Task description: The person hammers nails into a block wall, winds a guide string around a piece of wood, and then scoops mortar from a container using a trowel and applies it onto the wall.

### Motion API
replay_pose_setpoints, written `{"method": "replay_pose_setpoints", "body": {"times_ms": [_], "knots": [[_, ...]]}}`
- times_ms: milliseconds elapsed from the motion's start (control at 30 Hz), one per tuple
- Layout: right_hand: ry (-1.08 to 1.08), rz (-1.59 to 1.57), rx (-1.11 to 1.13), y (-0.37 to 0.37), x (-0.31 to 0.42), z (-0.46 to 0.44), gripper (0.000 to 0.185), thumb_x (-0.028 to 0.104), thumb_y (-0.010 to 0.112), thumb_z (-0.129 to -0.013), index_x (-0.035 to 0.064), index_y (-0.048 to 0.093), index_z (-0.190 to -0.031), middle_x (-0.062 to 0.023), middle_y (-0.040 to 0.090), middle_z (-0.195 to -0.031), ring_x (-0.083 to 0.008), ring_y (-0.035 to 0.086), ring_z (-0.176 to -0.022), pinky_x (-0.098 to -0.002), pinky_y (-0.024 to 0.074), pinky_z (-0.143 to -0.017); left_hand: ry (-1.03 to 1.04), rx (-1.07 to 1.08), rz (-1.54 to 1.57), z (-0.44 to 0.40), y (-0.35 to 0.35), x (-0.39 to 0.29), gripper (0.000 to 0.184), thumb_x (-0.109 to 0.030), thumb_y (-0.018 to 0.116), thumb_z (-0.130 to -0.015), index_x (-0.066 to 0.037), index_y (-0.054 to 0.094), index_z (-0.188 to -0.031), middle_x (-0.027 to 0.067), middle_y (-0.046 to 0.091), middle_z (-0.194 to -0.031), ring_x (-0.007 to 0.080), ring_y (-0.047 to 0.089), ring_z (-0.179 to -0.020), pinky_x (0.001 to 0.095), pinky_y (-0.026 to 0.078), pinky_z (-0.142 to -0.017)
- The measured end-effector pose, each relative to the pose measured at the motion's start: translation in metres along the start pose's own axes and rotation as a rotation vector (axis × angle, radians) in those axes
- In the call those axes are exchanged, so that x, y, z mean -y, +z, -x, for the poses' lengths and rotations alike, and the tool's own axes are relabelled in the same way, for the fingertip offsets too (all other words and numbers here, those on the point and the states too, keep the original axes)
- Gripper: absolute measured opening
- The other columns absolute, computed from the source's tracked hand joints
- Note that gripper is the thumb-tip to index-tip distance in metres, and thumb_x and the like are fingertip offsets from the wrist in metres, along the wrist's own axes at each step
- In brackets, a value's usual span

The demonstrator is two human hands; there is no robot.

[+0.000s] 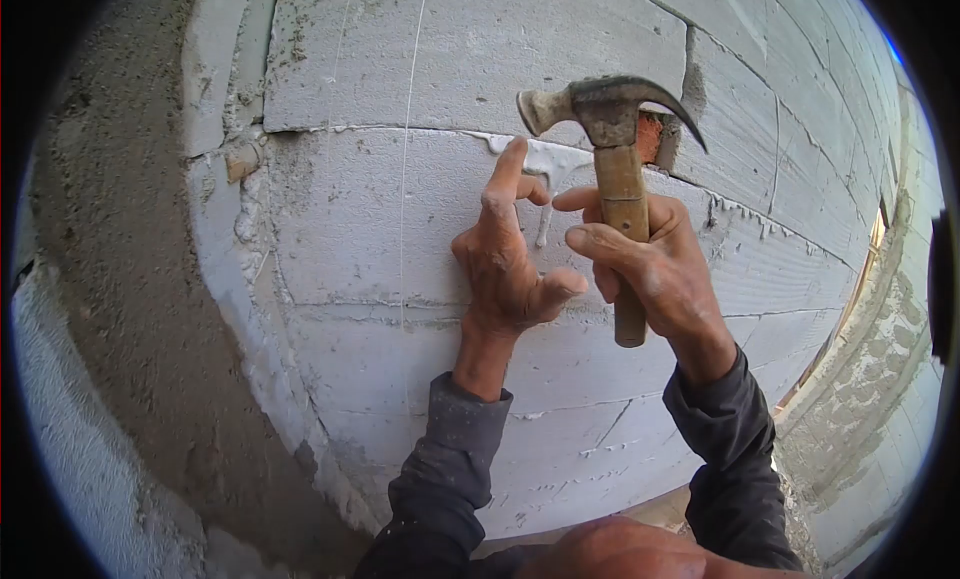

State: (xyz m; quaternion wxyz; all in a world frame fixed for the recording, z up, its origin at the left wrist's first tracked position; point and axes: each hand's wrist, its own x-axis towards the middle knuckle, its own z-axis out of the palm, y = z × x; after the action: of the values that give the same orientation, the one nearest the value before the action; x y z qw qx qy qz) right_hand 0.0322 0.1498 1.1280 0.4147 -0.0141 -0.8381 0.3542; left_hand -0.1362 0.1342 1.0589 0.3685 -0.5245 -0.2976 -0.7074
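Note:
A claw hammer (625,174) with a wooden handle stands upright in my right hand (660,264), its metal head on top and the claw curving to the right. My fingers wrap the handle below the head. My left hand (505,239) is raised to the left of the hammer, fingers apart, with nothing visible in it. Its index fingertip is close to wet white mortar (550,162) that has oozed from a joint and drips down the block wall (350,209). Whether that fingertip touches the wall, I cannot tell.
A thin white string (408,129) runs down the wall left of my hands. A piece of red brick (648,137) sits in a gap behind the hammer head. Rough grey plaster (130,229) covers the left side. Another block wall (900,379) stands at the right.

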Motion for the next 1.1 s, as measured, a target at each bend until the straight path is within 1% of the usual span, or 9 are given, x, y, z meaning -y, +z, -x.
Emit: {"method": "replay_pose_setpoints", "body": {"times_ms": [33,100,267,367,500,533,667,900,1100], "knots": [[0.019,-0.055,0.012,0.004,-0.002,0.002,0.026,0.017,0.077,-0.092,-0.0010,0.074,-0.112,0.0031,0.058,-0.063,-0.0059,0.053,-0.049,-0.0247,0.0408,-0.044,-0.023,0.026,0.005,-0.003,-0.001,-0.007,0.132,-0.104,0.036,-0.076,0.002,0.032,-0.155,0.0075,0.063,-0.092,0.0064,0.050,-0.059,0.0228,0.035,-0.048],[0.000,-0.074,0.028,0.009,-0.005,0.005,0.024,0.019,0.077,-0.094,-0.0015,0.075,-0.107,0.0015,0.060,-0.064,-0.0059,0.053,-0.050,-0.0251,0.0406,-0.045,-0.129,-0.025,0.237,-0.010,0.008,-0.032,0.125,-0.098,0.039,-0.082,0.003,0.027,-0.154,0.0146,0.065,-0.097,0.0243,0.073,-0.080,0.0327,0.058,-0.059],[-0.032,-0.214,0.046,0.009,-0.007,0.004,0.025,0.024,0.079,-0.095,-0.0006,0.075,-0.096,0.0007,0.060,-0.065,-0.0051,0.052,-0.051,-0.0243,0.0397,-0.046,-0.198,0.105,0.116,-0.031,-0.002,-0.066,0.092,-0.072,0.035,-0.104,0.006,0.022,-0.150,0.0189,0.065,-0.089,0.0315,0.071,-0.074,0.0428,0.055,-0.064],[-0.080,-0.214,-0.016,0.005,-0.003,0.001,0.024,0.024,0.080,-0.095,0.0009,0.074,-0.092,0.0018,0.060,-0.066,-0.0044,0.048,-0.052,-0.0239,0.0375,-0.047,-0.375,0.221,0.164,-0.050,-0.004,-0.082,0.088,-0.068,0.037,-0.106,0.008,0.024,-0.149,0.0181,0.066,-0.087,0.0285,0.070,-0.071,0.0416,0.055,-0.063],[-0.259,-0.152,-0.166,-0.004,0.025,-0.009,0.017,0.017,0.079,-0.094,0.0007,0.075,-0.089,0.0019,0.062,-0.068,-0.0037,0.045,-0.057,-0.0234,0.0353,-0.049,-0.504,0.259,0.364,-0.061,-0.022,-0.083,0.064,-0.055,0.054,-0.108,0.006,0.060,-0.123,0.0102,0.068,-0.091,0.0134,0.069,-0.074,0.0278,0.052,-0.057],[-0.318,-0.191,-0.174,-0.005,0.036,-0.011,0.014,0.013,0.077,-0.094,-0.0007,0.076,-0.090,0.0005,0.065,-0.070,-0.0035,0.049,-0.059,-0.0227,0.0378,-0.051,-0.541,0.149,0.545,-0.059,-0.020,-0.078,0.042,-0.037,0.070,-0.103,0.003,0.067,-0.115,0.0078,0.070,-0.094,0.0103,0.070,-0.080,0.0239,0.053,-0.061],[-0.336,-0.288,-0.276,-0.007,0.050,-0.019,0.012,0.011,0.076,-0.095,-0.0015,0.076,-0.094,-0.0022,0.069,-0.075,-0.0041,0.053,-0.058,-0.0222,0.0429,-0.051,-0.549,-0.002,0.899,-0.064,-0.014,-0.090,0.027,-0.008,0.080,-0.094,-0.001,0.070,-0.118,0.0077,0.074,-0.100,0.0120,0.071,-0.090,0.0244,0.058,-0.074],[-0.363,-0.565,-0.305,0.000,0.062,-0.051,0.015,0.011,0.076,-0.096,-0.0038,0.074,-0.100,-0.0060,0.071,-0.079,-0.0054,0.055,-0.056,-0.0225,0.0460,-0.050,-0.548,-0.001,1.301,-0.099,0.011,-0.066,0.027,-0.014,0.073,-0.100,-0.009,0.068,-0.126,0.0043,0.073,-0.108,0.0106,0.065,-0.085,0.0255,0.052,-0.072],[-0.385,-0.648,-0.327,-0.011,0.068,-0.075,0.021,0.015,0.078,-0.096,-0.0045,0.072,-0.102,-0.0066,0.071,-0.079,-0.0070,0.056,-0.059,-0.0244,0.0480,-0.050,-0.456,0.070,1.225,-0.127,0.025,-0.059,0.028,-0.019,0.071,-0.102,-0.008,0.068,-0.127,0.0050,0.073,-0.101,0.0079,0.065,-0.076,0.0217,0.051,-0.060]]}}
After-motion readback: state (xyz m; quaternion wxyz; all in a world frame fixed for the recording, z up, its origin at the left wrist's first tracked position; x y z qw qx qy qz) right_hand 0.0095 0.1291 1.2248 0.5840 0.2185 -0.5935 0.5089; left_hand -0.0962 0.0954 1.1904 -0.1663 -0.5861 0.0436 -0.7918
